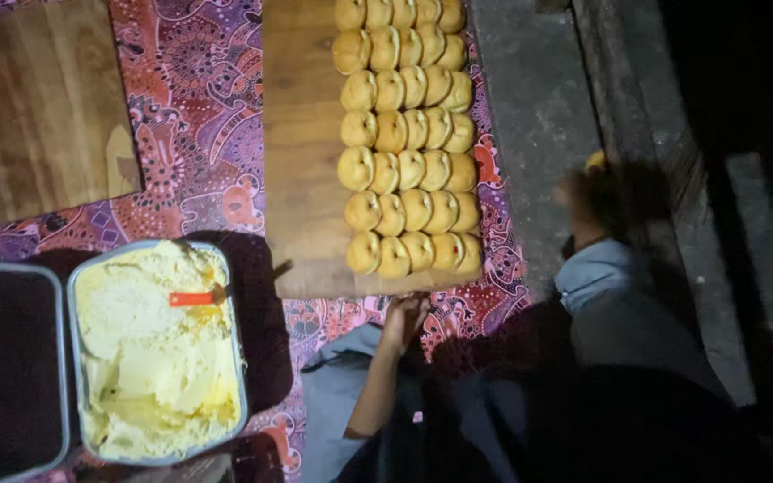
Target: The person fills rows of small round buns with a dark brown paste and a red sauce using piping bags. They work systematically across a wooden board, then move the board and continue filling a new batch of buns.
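A wooden board (301, 179) is laid lengthwise on a purple patterned cloth. Its right half is covered by rows of round golden buns (407, 134), packed edge to edge and overlapped, five to a row. The board's left half is left bare. The near edge of the board is touched by one hand (403, 320).

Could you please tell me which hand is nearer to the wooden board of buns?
Left. The left hand is at the near edge of the board, below the buns; the right hand is off to its right, over the floor.
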